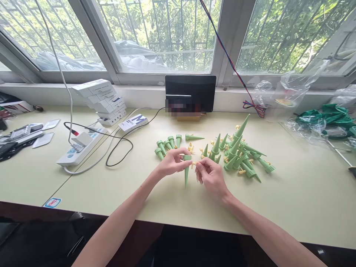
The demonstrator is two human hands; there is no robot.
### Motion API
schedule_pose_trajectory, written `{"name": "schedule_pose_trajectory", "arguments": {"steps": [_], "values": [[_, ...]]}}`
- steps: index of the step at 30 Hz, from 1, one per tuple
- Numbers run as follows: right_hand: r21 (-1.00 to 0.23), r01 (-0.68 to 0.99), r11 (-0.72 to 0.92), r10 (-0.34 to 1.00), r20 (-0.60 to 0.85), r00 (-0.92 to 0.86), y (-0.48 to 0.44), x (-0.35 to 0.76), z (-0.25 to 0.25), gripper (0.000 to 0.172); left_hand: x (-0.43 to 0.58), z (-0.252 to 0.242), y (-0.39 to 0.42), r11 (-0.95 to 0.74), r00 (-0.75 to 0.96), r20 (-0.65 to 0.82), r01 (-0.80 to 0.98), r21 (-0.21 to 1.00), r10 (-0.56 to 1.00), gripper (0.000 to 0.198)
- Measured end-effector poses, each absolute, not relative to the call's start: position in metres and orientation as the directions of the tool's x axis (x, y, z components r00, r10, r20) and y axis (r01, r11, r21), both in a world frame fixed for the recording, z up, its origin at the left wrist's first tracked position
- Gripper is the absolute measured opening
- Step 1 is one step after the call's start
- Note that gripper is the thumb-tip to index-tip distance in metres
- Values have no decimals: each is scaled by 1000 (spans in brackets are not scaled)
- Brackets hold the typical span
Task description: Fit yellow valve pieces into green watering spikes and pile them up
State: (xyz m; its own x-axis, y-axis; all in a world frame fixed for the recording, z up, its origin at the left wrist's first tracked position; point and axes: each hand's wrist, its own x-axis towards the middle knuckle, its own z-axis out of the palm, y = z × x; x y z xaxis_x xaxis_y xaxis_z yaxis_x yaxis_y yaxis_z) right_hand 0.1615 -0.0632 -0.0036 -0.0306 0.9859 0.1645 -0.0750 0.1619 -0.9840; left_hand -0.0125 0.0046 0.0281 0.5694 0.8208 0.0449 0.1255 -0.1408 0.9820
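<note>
My left hand [172, 162] is closed around the capped top of a green plastic watering spike [186, 178], which points down over the table. Between the fingertips of my right hand [210, 174] is a small yellow valve [194, 163], close beside the spike's top; whether the two touch I cannot tell. Behind my left hand several green spikes [171, 141] stand in a cluster, and one more [194, 137] lies on its side. A larger heap of green spikes [241, 155] with yellow valves among them lies to the right. Small loose yellow pieces [190, 148] lie behind my hands.
A tablet [190, 92] leans near the window on a small brown box. Stacked white boxes [101, 100], a power strip [80, 146] and looping black cable [122, 137] occupy the left. Clear plastic bags [294, 89] and green material [328, 118] lie far right.
</note>
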Motion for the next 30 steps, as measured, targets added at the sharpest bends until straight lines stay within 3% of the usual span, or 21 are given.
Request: {"name": "schedule_pose_trajectory", "arguments": {"steps": [19,26,30], "values": [[-997,-57,55,997,57,-42,-64,161,2,44,-14,24,5,-159,588,74,96,983,806,26],[-997,15,74,997,73,-30,-63,160,-1,45,-15,25,6,-178,591,89,93,980,802,26],[-990,60,130,991,129,-25,-65,160,0,35,-16,26,7,-190,569,91,117,975,817,26]]}}
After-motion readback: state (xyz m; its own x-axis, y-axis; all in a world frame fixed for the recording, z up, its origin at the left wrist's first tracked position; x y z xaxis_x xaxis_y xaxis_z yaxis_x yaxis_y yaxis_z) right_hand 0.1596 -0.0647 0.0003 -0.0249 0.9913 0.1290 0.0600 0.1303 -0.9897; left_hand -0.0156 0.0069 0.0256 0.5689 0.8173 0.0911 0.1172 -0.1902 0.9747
